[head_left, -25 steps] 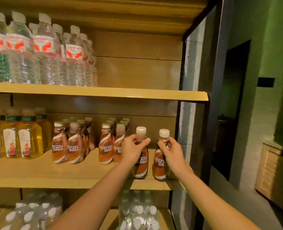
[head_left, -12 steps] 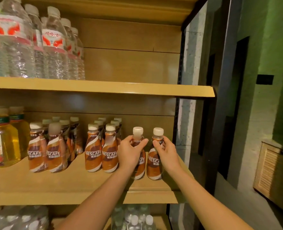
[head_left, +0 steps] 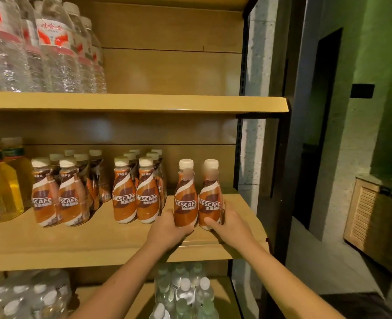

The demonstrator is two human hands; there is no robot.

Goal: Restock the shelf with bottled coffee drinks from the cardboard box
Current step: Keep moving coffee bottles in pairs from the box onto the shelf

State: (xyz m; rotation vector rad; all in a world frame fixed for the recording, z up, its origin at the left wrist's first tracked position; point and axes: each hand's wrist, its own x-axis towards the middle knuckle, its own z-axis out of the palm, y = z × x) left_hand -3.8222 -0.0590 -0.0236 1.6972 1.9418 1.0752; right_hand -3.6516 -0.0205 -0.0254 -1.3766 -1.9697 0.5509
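Left hand grips the left bottle low, right hand the right bottle, on the shelf.

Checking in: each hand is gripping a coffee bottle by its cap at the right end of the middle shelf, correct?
Not by the cap. The head view shows the left hand and right hand gripping the two coffee bottles low on their bodies, near the base, at the right end of the middle shelf.
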